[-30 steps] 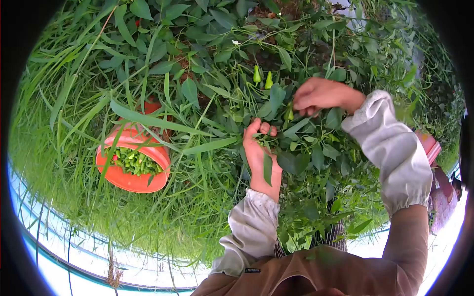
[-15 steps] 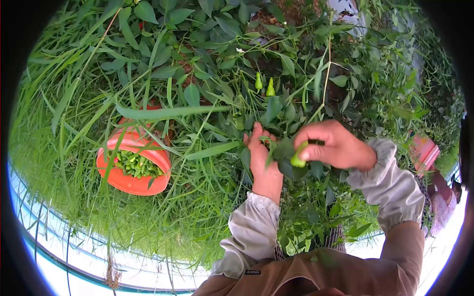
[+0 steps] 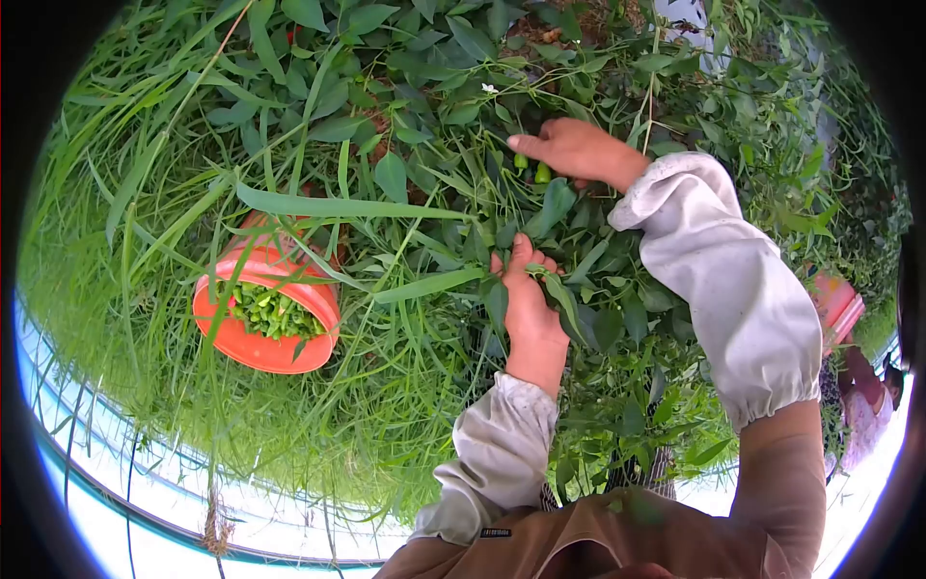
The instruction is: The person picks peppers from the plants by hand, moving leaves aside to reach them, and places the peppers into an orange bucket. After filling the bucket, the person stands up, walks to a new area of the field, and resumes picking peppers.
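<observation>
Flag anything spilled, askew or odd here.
Nothing clearly stands out. The orange bucket looks askew in the grass, though wide-angle distortion may explain that; its green peppers lie inside, with no spill visible.

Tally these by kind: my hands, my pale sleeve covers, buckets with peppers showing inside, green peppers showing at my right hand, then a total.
Hands (left hand, right hand): 2
Pale sleeve covers: 2
Bucket with peppers inside: 1
Green peppers at right hand: 2
Total: 7

Bucket (image 3: 270, 355) mostly open-mouthed — grass blades (image 3: 430, 286) between it and left hand (image 3: 533, 323).
</observation>
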Available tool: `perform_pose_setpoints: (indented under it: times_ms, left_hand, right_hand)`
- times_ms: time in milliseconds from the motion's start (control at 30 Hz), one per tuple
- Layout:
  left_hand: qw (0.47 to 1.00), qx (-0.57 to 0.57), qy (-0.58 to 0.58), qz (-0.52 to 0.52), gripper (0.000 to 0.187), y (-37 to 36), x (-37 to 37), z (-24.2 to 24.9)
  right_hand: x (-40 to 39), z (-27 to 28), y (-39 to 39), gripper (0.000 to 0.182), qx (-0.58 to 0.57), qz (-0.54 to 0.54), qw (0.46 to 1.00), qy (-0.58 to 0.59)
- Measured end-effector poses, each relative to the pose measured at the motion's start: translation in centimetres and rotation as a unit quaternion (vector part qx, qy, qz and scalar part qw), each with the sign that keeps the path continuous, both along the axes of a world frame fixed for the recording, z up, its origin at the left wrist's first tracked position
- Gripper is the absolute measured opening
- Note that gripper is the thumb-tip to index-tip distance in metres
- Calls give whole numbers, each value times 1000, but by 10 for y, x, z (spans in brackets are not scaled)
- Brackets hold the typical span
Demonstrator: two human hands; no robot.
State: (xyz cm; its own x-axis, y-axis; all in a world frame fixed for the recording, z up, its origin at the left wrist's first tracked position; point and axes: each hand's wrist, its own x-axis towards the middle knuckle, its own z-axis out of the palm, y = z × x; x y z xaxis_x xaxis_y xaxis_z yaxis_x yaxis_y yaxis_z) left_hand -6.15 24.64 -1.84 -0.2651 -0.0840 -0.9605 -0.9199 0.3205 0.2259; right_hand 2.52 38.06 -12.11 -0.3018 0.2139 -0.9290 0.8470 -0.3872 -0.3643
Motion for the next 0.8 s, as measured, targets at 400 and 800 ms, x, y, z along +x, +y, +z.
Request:
perform_pose_setpoints:
  times_ms: [400,800]
  left_hand:
    - [999,31,-26,22,24,-2,-6,-1]
    - [997,64,-48,1,25,-13,-8,-5]
  right_hand:
    - [12,59,-49,25,266,-147,925,228]
    - [-7,15,-14,39,2,-190,982,17]
